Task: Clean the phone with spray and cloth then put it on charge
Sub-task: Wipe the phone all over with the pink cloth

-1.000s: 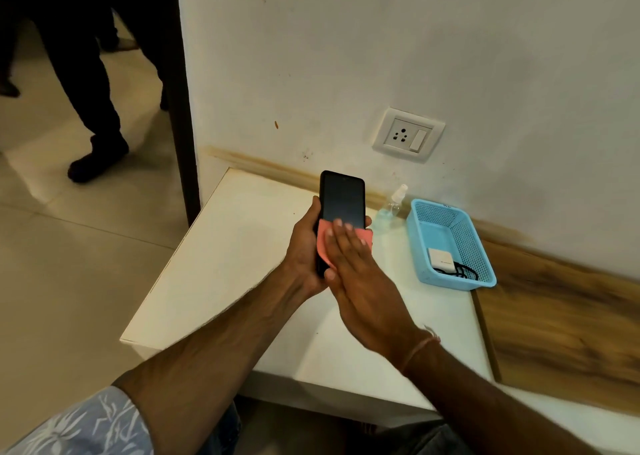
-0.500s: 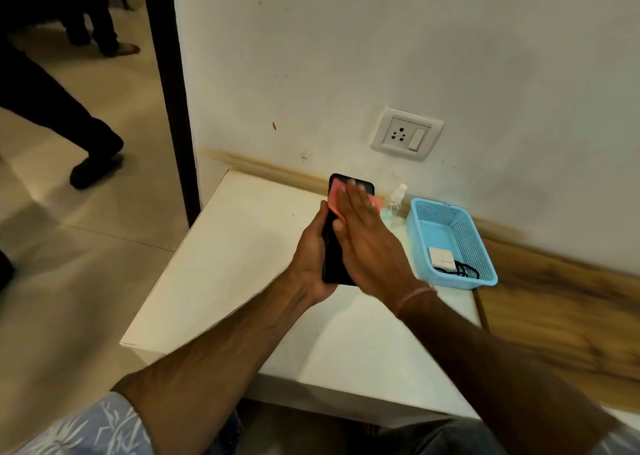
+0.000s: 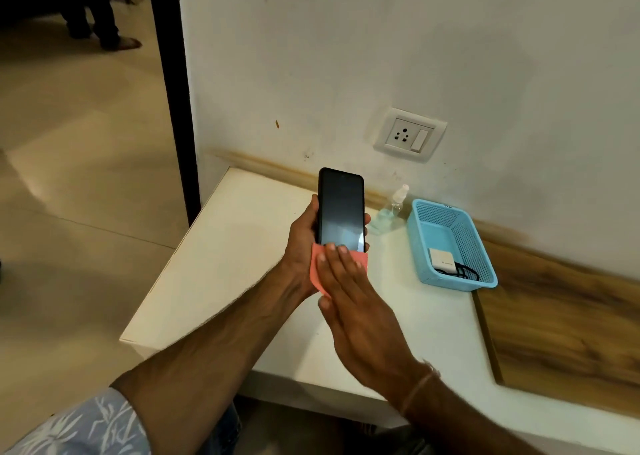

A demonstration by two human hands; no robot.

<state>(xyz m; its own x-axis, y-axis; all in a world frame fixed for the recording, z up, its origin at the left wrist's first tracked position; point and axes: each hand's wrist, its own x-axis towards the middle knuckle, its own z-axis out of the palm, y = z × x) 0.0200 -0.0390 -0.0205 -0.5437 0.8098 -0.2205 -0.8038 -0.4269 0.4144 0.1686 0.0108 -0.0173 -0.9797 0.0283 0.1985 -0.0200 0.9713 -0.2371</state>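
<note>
My left hand point(image 3: 302, 246) grips a black phone point(image 3: 341, 208) upright above the white table point(image 3: 214, 267), screen facing me. My right hand point(image 3: 356, 302) lies flat with straight fingers, pressing a pink cloth point(image 3: 317, 271) against the phone's lower end. A small clear spray bottle point(image 3: 393, 207) stands on the table by the wall, just right of the phone. A white charger with a black cable point(image 3: 446, 264) lies in the blue basket point(image 3: 485, 281). The wall socket point(image 3: 410, 134) sits above the table.
A dark door frame point(image 3: 176, 91) borders the wall on the left, with tiled floor beyond. A person's legs point(image 3: 93, 11) stand at the far top left. A wooden panel point(image 3: 568, 330) adjoins the table on the right.
My right hand slid the pink cloth from the phone's top down to its lower end, uncovering the screen. The camera view shifted slightly, and the nearer legs on the left are gone.
</note>
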